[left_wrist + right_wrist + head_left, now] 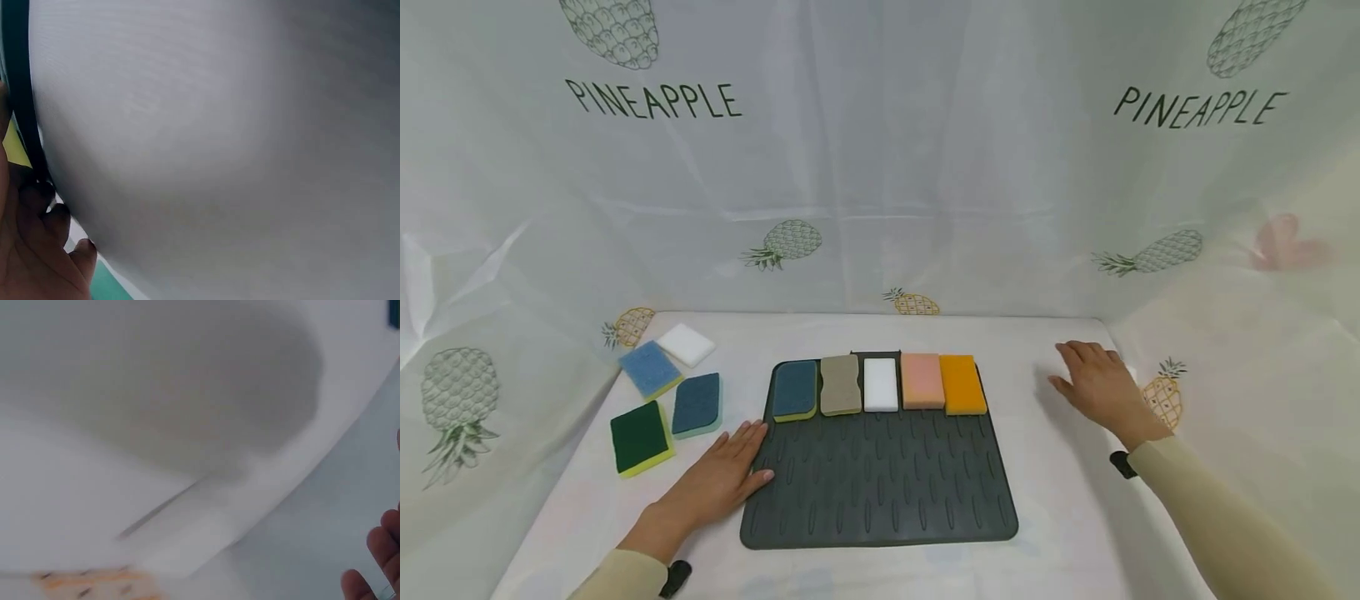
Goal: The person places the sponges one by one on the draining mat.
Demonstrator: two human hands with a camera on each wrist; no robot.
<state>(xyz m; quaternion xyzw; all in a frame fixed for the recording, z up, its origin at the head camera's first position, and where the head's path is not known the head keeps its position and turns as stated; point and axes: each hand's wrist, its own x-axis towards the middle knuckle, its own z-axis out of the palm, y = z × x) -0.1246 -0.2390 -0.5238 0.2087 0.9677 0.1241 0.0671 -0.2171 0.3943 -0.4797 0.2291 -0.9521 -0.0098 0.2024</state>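
The left hand [715, 479], fingers straight, seemingly steadied the mat [887, 487] at its left edge, while the right hand [1101, 390], fingers loose and empty, hung near the right edge of the desk [1060, 508].

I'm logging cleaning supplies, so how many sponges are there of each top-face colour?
Blue sponges: 3
White sponges: 2
Dark green sponge: 1
Beige sponge: 1
Pink sponge: 1
Orange sponge: 1
Total: 9
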